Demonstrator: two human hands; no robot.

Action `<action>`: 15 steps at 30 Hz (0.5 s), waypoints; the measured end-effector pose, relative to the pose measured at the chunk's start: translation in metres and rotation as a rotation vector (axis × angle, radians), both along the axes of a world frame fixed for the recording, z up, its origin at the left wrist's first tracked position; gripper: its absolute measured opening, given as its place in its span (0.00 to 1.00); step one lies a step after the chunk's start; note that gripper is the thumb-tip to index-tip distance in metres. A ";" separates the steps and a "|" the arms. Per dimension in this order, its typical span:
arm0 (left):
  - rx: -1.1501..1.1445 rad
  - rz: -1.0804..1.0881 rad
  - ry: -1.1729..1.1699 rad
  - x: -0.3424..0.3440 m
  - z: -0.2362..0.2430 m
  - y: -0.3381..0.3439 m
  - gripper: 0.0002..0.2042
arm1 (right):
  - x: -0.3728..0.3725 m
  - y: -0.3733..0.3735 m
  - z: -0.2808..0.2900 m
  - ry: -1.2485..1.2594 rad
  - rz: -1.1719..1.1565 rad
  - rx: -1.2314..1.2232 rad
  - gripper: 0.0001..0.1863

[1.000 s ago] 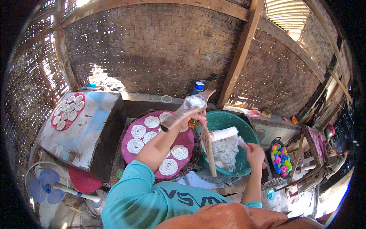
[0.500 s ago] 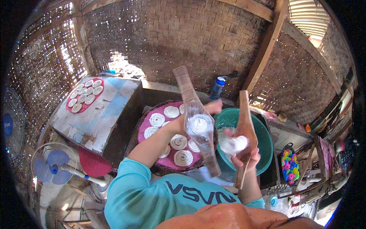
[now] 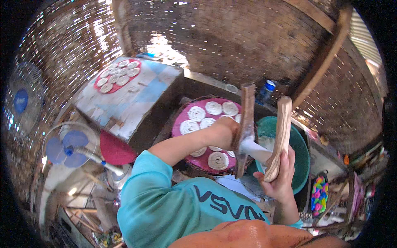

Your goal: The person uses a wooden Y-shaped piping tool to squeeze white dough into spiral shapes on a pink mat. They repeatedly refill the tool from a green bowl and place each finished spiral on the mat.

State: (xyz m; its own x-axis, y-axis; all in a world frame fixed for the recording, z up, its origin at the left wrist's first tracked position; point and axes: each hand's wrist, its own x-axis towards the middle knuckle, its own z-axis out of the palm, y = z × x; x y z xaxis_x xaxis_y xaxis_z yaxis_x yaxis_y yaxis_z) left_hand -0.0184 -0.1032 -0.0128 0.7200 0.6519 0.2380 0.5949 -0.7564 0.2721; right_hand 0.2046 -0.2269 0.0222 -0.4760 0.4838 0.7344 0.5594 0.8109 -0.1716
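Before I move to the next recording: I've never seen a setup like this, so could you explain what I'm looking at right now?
There is no machine here: these are a person's bare hands, seen from above by a head-worn fisheye camera, which bends straight edges. The right hand grips the right wooden piece; the left hand is at the left wooden piece, its fingers mostly hidden. A white cylinder reaches between the pieces. Beyond them are a green basin and a pink round tray bearing white spirals. More spirals lie on the box-like table farther left.
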 end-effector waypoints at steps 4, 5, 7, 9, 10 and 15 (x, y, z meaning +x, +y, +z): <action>0.049 -0.136 -0.260 -0.005 -0.020 -0.005 0.12 | -0.013 0.003 -0.020 -0.005 -0.001 -0.008 0.54; 0.062 -0.185 -0.280 -0.004 -0.022 -0.005 0.12 | -0.016 0.006 -0.027 0.020 -0.008 -0.042 0.54; -0.017 -0.069 -0.251 -0.002 -0.025 -0.012 0.13 | -0.025 0.012 -0.033 0.026 -0.036 -0.039 0.54; -0.092 0.030 -0.301 -0.004 -0.029 -0.014 0.14 | -0.031 0.018 -0.037 0.048 -0.060 -0.074 0.54; -0.079 0.040 -0.365 -0.005 -0.034 -0.014 0.14 | -0.035 0.022 -0.038 0.033 -0.064 -0.084 0.55; 0.112 0.051 -0.587 -0.027 -0.074 -0.014 0.18 | -0.034 0.043 -0.015 0.063 0.099 -0.373 0.56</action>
State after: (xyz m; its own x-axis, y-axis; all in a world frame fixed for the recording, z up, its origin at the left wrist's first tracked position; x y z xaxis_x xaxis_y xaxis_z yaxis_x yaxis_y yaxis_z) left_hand -0.0453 -0.1174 -0.0871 0.4157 0.6297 0.6562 0.4051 -0.7742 0.4863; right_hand 0.1710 -0.1842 0.0072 -0.4929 0.6771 0.5464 0.4606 0.7359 -0.4963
